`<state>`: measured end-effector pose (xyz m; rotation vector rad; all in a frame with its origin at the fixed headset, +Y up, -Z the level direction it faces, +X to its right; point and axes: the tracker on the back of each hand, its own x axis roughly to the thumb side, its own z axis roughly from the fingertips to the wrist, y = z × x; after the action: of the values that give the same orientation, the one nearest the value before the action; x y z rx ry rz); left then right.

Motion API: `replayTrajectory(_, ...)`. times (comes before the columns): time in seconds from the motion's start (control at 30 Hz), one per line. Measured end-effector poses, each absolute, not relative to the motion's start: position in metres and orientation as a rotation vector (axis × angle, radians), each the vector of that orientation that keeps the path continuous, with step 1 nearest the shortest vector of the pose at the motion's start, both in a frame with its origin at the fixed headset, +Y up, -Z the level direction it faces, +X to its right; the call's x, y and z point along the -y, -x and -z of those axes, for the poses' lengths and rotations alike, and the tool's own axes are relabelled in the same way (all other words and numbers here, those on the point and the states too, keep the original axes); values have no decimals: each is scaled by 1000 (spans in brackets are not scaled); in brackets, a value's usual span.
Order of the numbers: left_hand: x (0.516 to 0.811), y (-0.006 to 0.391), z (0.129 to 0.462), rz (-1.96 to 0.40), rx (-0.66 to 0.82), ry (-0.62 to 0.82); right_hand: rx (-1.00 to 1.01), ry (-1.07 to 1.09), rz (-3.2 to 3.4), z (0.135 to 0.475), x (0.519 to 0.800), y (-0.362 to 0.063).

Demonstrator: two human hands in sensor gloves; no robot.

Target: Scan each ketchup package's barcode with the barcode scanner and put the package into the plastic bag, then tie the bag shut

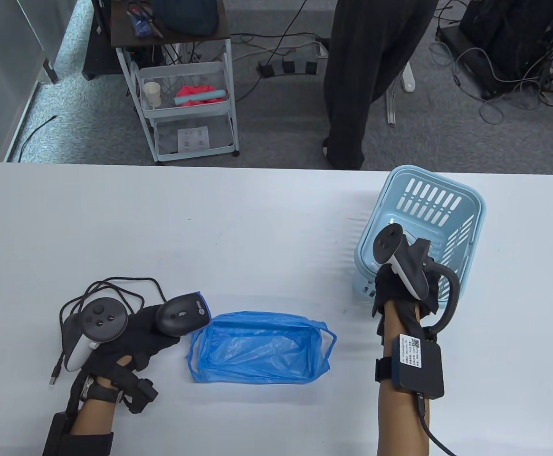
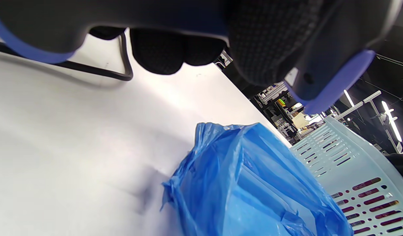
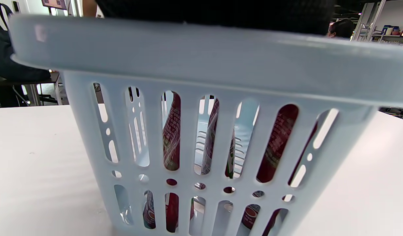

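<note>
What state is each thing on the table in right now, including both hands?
Barcode scanner: gripped in the left hand, cable trailing behind.
Blue plastic bag: lying flat, mouth open, untied, nothing visible inside.
Light blue basket: upright, red ketchup packages standing inside.
Right hand: over the basket's near rim; its fingers are hidden.

Blue bag (image 1: pixel 260 349) — pale-blue slotted basket (image 1: pixel 428 209)

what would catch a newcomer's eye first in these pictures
Probably the blue plastic bag, lying open on the white table between the hands. Next, the pale blue basket at the right, with the right hand reaching into it, and the barcode scanner held by the left hand.
</note>
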<state>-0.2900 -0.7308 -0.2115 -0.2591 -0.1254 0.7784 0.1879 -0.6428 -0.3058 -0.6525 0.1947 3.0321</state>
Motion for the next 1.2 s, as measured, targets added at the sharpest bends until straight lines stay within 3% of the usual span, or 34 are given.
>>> replayTrajectory(0.67,732,290,212,-776,125,259,-263,698,-2892,317,650,-200)
replayTrajectory(1.2,733,291,212,-785,125,257,-109,684,-2896,311,649,-204)
